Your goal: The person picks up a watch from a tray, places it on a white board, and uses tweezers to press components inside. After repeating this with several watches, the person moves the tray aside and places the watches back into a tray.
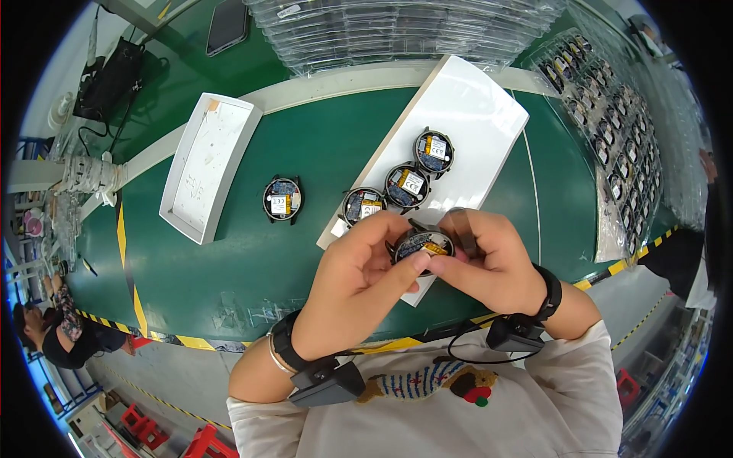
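An opened round watch case (418,243) is held between my two hands, its blue circuit board and orange flex part facing up. My left hand (355,278) grips its left side, with the thumb pressed on the near edge. My right hand (492,267) closes on the right side, its thumb meeting the left one; a dark translucent cover wraps one finger. Just beyond my hands, three similar open watch cases (407,185) lie in a slanting row on a white board (481,114). Another open watch case (282,200) rests alone on the green table.
A shallow white box (172,183) stands at the left. Stacked clear plastic trays (405,34) line the back, near a dark phone (227,27). At the right, a tray (611,248) holds many watch cases. Striped tape marks the green table's (229,282) front edge. A person (65,336) is at far left.
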`<action>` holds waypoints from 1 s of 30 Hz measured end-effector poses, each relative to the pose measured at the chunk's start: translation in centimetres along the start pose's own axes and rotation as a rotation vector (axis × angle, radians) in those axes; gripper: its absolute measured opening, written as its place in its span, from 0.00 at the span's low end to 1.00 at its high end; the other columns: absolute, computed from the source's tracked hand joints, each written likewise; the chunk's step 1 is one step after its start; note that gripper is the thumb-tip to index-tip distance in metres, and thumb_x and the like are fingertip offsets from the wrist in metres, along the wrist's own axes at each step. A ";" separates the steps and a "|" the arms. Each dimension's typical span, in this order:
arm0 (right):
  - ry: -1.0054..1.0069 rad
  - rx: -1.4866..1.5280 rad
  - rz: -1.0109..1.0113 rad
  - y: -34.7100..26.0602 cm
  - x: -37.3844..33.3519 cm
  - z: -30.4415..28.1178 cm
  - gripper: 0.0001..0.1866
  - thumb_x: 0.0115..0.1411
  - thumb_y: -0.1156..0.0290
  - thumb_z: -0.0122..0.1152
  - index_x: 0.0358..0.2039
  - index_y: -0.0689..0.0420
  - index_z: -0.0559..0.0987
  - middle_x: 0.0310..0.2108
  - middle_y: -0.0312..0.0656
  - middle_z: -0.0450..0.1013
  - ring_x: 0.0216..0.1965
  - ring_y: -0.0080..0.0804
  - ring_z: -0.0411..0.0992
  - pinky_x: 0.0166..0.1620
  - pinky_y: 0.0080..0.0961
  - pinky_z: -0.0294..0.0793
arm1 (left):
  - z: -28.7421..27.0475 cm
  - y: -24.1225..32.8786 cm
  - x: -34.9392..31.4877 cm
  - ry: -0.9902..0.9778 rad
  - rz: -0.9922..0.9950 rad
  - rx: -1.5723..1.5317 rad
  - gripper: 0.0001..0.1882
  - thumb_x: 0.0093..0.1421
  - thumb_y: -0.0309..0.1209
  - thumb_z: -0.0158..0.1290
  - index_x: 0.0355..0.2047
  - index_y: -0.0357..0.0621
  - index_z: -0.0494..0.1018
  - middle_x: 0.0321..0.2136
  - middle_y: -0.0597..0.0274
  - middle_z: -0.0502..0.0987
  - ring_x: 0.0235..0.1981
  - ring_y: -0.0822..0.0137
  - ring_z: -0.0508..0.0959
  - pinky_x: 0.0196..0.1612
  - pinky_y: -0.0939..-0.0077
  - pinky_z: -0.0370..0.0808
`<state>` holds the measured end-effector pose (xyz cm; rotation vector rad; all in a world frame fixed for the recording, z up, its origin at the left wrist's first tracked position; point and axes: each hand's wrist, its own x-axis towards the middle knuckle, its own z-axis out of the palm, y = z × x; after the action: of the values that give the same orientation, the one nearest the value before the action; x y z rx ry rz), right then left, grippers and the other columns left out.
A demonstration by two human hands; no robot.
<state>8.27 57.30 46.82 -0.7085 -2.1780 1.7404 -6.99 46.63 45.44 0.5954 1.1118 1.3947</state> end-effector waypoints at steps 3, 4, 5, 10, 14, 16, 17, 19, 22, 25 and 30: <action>-0.021 0.014 -0.007 -0.1 -0.1 -0.4 0.05 0.54 0.77 0.56 0.28 0.64 0.70 0.20 0.34 0.63 0.19 0.18 0.57 0.22 0.16 0.56 | 0.1 0.2 -0.3 -0.053 -0.014 0.120 0.13 0.56 0.21 0.53 0.41 0.33 0.66 0.26 0.63 0.74 0.24 0.77 0.74 0.25 0.82 0.72; -0.049 -0.022 0.008 -0.2 -0.1 -0.6 0.06 0.54 0.76 0.56 0.27 0.64 0.69 0.19 0.35 0.62 0.18 0.18 0.56 0.22 0.17 0.55 | 0.0 0.2 -0.3 -0.051 -0.017 0.117 0.13 0.56 0.21 0.53 0.41 0.33 0.66 0.26 0.63 0.74 0.24 0.77 0.74 0.25 0.82 0.72; -0.078 -0.057 0.023 -0.2 -0.1 -0.6 0.07 0.54 0.76 0.57 0.25 0.64 0.68 0.18 0.36 0.62 0.18 0.18 0.56 0.21 0.18 0.54 | -0.4 0.3 -0.2 -0.096 -0.007 0.262 0.13 0.55 0.22 0.54 0.40 0.34 0.66 0.23 0.62 0.73 0.21 0.76 0.74 0.23 0.81 0.70; -0.132 -0.042 0.030 0.2 0.0 -0.6 0.11 0.55 0.74 0.56 0.21 0.63 0.65 0.16 0.38 0.58 0.18 0.20 0.54 0.20 0.21 0.53 | -0.8 0.3 0.0 -0.130 0.102 0.638 0.13 0.53 0.25 0.56 0.36 0.35 0.66 0.15 0.58 0.69 0.14 0.68 0.72 0.18 0.77 0.64; -0.092 0.004 0.013 0.3 0.6 -0.3 0.14 0.55 0.73 0.56 0.18 0.62 0.63 0.14 0.37 0.56 0.17 0.22 0.53 0.20 0.23 0.52 | -0.6 0.7 -0.1 -0.101 0.146 0.659 0.12 0.53 0.25 0.56 0.33 0.36 0.65 0.14 0.57 0.69 0.12 0.63 0.70 0.16 0.74 0.62; -0.122 -0.041 0.006 -0.6 0.4 -0.7 0.14 0.55 0.73 0.56 0.18 0.63 0.64 0.13 0.38 0.56 0.16 0.23 0.53 0.20 0.24 0.52 | -0.5 1.2 -0.3 -0.093 0.149 0.659 0.11 0.53 0.25 0.56 0.33 0.36 0.65 0.14 0.56 0.69 0.12 0.62 0.69 0.16 0.73 0.62; -0.136 -0.062 -0.001 -0.8 0.4 -0.7 0.14 0.55 0.72 0.56 0.17 0.63 0.65 0.13 0.38 0.56 0.16 0.23 0.53 0.20 0.24 0.52 | -0.5 1.4 -0.4 -0.122 0.150 0.651 0.11 0.53 0.25 0.56 0.33 0.37 0.65 0.14 0.57 0.69 0.12 0.62 0.69 0.16 0.73 0.62; -0.128 -0.040 -0.036 -0.3 0.0 -0.1 0.14 0.55 0.72 0.56 0.17 0.63 0.65 0.13 0.38 0.56 0.15 0.24 0.53 0.20 0.24 0.52 | -0.5 1.8 -0.7 -0.180 0.146 0.636 0.12 0.53 0.26 0.57 0.33 0.37 0.65 0.14 0.57 0.69 0.11 0.61 0.69 0.16 0.72 0.62; -0.107 -0.008 -0.074 0.0 -0.1 0.2 0.15 0.55 0.71 0.56 0.16 0.63 0.66 0.12 0.39 0.56 0.15 0.24 0.53 0.19 0.24 0.51 | -0.4 1.3 -0.8 -0.156 0.175 0.665 0.13 0.53 0.27 0.57 0.33 0.37 0.65 0.13 0.58 0.69 0.11 0.61 0.69 0.16 0.73 0.63; -0.112 -0.052 -0.009 -0.2 0.1 0.1 0.15 0.56 0.71 0.57 0.16 0.63 0.67 0.12 0.39 0.58 0.15 0.23 0.54 0.20 0.23 0.52 | -0.1 1.1 -0.9 -0.119 0.146 0.676 0.14 0.52 0.27 0.58 0.34 0.37 0.65 0.14 0.58 0.69 0.13 0.61 0.70 0.18 0.73 0.65; -0.008 -0.015 -0.004 0.3 0.3 0.0 0.15 0.56 0.70 0.57 0.16 0.63 0.68 0.12 0.37 0.61 0.16 0.20 0.55 0.20 0.22 0.53 | 0.6 1.2 -0.4 0.083 0.362 0.801 0.19 0.48 0.31 0.61 0.37 0.37 0.68 0.20 0.56 0.73 0.20 0.58 0.74 0.24 0.70 0.70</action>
<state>8.08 57.45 46.49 -0.7014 -2.1988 1.7297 -6.97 46.65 46.87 1.3718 1.6983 1.2424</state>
